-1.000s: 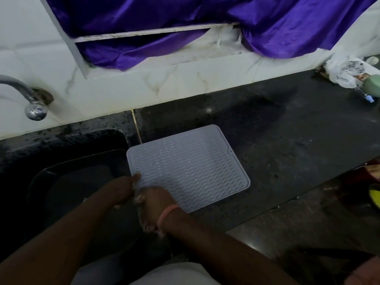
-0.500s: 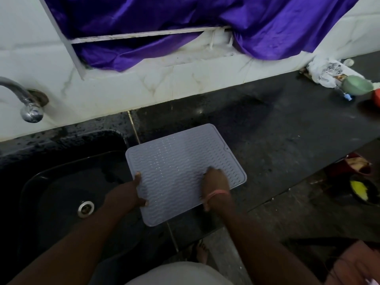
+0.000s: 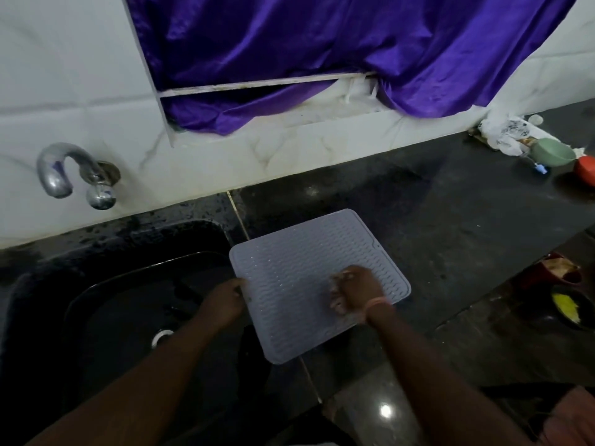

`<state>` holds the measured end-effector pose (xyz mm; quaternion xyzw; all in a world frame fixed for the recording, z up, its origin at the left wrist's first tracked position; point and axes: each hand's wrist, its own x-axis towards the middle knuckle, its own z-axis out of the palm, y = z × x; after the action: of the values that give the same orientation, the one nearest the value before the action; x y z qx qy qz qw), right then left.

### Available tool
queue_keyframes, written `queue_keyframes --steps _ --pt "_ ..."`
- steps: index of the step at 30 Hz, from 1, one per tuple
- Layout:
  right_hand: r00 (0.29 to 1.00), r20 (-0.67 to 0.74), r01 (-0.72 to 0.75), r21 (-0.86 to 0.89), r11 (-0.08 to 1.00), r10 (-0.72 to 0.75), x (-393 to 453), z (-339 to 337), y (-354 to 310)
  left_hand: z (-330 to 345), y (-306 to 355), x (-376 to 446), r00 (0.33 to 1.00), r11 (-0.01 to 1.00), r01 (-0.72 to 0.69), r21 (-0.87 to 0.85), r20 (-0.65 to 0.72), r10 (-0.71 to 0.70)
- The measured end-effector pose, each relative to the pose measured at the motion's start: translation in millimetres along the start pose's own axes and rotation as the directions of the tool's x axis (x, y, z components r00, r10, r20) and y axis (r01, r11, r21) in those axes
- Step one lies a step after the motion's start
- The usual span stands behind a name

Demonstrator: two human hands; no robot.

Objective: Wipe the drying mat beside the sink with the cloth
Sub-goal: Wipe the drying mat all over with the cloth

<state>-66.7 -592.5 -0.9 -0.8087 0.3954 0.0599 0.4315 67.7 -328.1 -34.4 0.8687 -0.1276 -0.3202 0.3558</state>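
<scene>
A pale grey ribbed drying mat [image 3: 299, 265] lies on the black counter just right of the sink, its near corner hanging past the counter edge. My left hand [image 3: 225, 300] grips the mat's left edge. My right hand [image 3: 357, 289] rests on the mat's right half, fingers curled over a small pale cloth [image 3: 336, 281]. Only slivers of the cloth show beneath the fingers.
A black sink [image 3: 122, 300] with a drain sits left of the mat, a chrome tap [image 3: 64, 172] on the wall above it. A green bowl [image 3: 552, 154], a red item [image 3: 586, 167] and a crumpled white bag [image 3: 504, 132] stand at the far right. Purple curtain [image 3: 322, 53] hangs behind.
My right hand has gone from the mat's left near corner across to its right half with the cloth. My left hand has stayed on the mat's left edge.
</scene>
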Motion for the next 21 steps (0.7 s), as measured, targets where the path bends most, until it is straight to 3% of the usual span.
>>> queue_keyframes --steps 3,5,7,12,15,17,19,21 --pt "0.965 -0.253 -0.134 -0.256 0.957 0.068 45 -60 24 5 5 -2 0.982 0.908 0.134 -0.396 -0.068 -0.174" --pt "0.948 -0.316 -0.158 -0.368 0.916 0.036 69 -79 28 10 7 0 0.950 0.683 0.245 -0.688 0.029 -0.312" --pt "0.959 -0.284 -0.127 -0.452 0.883 -0.007 83 -74 22 16 13 -1 0.927 0.474 0.276 -0.836 0.100 -0.362" --pt "0.958 -0.120 0.134 -0.615 0.777 -0.260 63 21 -24 31 19 -3 0.910 0.361 0.256 -0.897 0.098 -0.404" --pt "0.895 0.171 0.404 -0.701 0.587 -0.412 21 92 -51 37 16 -2 0.897 0.316 0.255 -0.914 0.102 -0.431" --pt "0.819 0.332 0.561 -0.635 0.530 -0.469 -1 117 -62 37 16 0 0.896 0.310 0.258 -0.915 0.106 -0.431" --pt "0.741 0.443 0.672 -0.480 0.565 -0.505 -5 117 -68 36 16 3 0.893 0.304 0.260 -0.917 0.108 -0.438" --pt "0.746 0.397 0.660 -0.329 0.675 -0.536 8 97 -70 32 18 6 0.892 0.302 0.272 -0.914 0.122 -0.436"
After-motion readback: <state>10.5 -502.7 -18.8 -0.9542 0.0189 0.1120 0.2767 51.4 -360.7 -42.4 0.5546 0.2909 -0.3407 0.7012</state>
